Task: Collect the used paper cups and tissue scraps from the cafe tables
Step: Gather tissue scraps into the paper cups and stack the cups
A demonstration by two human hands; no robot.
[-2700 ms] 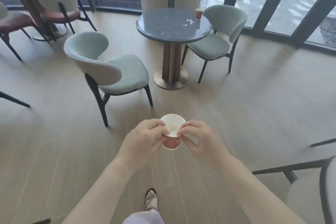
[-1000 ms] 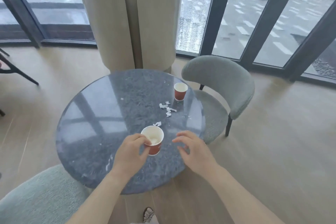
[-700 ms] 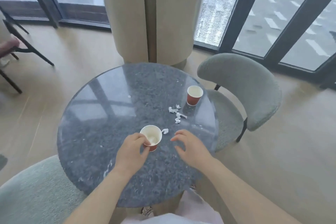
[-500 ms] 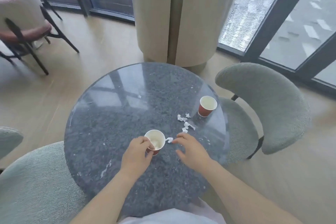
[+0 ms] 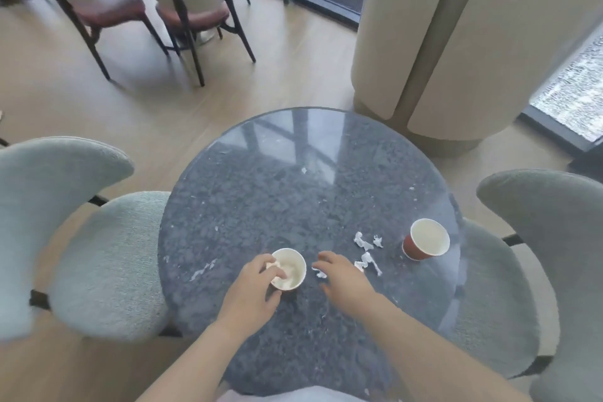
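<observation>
A red paper cup [image 5: 291,271] with white tissue inside stands on the round dark stone table [image 5: 267,199]. My left hand [image 5: 253,290] grips its near-left rim. My right hand [image 5: 342,277] hovers low over the table just right of it, fingers spread, fingertips next to a small tissue scrap [image 5: 319,273]. More white tissue scraps [image 5: 367,250] lie further right. A second red paper cup [image 5: 425,243] stands upright near the table's right edge.
Pale green upholstered chairs flank the table, one on the left [image 5: 81,238] and one on the right [image 5: 535,271]. A beige column [image 5: 456,42] rises behind the table. Two red-seated chairs [image 5: 182,10] stand at the back left on the wooden floor.
I walked up to the table with the cup and set it down on the stone top. My right hand let go of the cup and moved to the scraps beside it.
</observation>
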